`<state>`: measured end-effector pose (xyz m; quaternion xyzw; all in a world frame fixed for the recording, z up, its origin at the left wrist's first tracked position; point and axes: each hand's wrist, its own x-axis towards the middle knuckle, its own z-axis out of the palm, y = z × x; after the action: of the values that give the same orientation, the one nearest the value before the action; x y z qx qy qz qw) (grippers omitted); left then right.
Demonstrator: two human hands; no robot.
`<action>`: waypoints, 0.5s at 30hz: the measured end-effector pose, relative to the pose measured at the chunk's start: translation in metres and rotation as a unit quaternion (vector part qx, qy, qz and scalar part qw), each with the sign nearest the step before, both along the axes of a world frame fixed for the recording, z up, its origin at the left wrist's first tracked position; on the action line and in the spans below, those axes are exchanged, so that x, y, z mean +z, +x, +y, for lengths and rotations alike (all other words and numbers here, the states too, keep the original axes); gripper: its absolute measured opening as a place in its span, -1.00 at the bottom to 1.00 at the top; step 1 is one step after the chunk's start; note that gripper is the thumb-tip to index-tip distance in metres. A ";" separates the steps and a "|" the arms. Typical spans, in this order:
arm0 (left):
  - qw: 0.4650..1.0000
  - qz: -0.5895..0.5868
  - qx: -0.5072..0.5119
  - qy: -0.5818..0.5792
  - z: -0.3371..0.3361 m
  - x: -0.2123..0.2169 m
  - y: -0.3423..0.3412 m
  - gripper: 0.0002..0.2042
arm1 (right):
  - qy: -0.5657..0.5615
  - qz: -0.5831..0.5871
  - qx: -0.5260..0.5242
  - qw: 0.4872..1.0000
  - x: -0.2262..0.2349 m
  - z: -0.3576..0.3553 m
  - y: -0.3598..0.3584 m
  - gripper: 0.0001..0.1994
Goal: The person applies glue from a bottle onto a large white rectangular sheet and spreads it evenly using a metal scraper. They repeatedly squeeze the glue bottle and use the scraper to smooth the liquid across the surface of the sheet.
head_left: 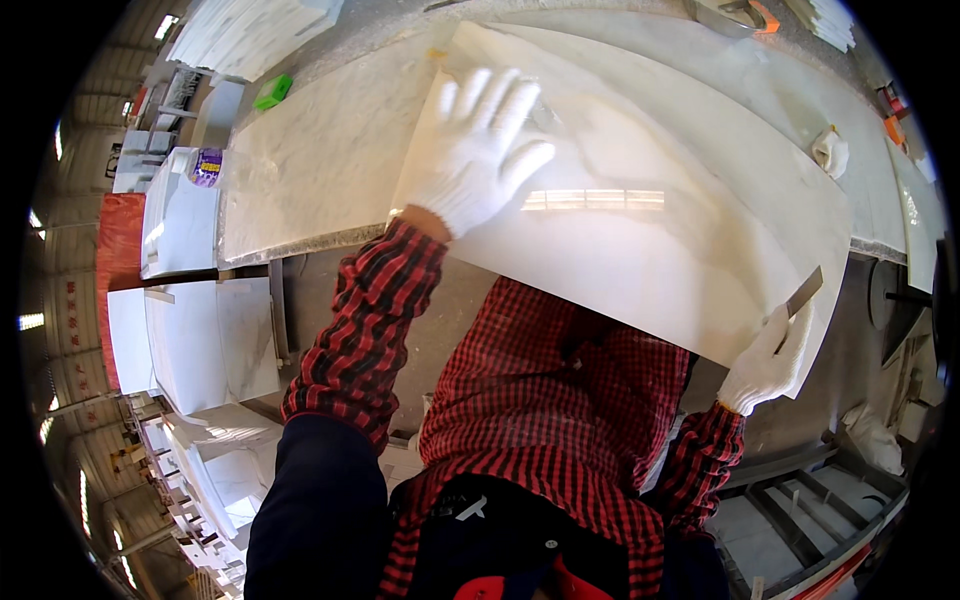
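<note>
Head view: white slab (620,265) atop pale bench (320,140), overhanging its near edge. Left gloved hand (472,155), fingers spread wide, over slab's left part; contact unclear. Right gloved hand (768,362) grips thin flat strip (804,291) at slab's right end. Green block (272,92) left of slab.

Gloves (478,150), white knit, paired; oversleeves (368,325), red-and-black check; apron (545,400), matching check; upper sleeve (315,505), plain navy.
</note>
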<state>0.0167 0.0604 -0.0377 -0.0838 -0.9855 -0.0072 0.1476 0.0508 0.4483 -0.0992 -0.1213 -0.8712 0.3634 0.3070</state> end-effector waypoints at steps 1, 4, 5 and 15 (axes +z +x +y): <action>1.000 0.024 0.010 -0.010 -0.010 0.001 0.006 -0.35 | 0.004 -0.006 0.001 1.000 0.002 -0.003 0.000 -0.64; 0.996 0.061 0.049 -0.048 -0.040 -0.015 0.014 -0.38 | 0.020 0.013 0.000 1.000 0.007 -0.005 0.000 -0.61; 0.996 0.051 0.068 -0.032 -0.050 -0.018 0.017 -0.38 | 0.020 0.012 -0.004 1.000 0.010 -0.007 0.000 -0.61; 0.985 0.021 0.095 0.140 -0.072 -0.032 0.051 -0.44 | -0.055 0.021 -0.112 0.992 0.024 -0.012 -0.002 -0.60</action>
<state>0.0675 -0.0120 -0.0696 0.0319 -0.9750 -0.1288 0.1782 0.0493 0.4364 -0.0754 -0.2269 -0.8244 0.3764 0.3566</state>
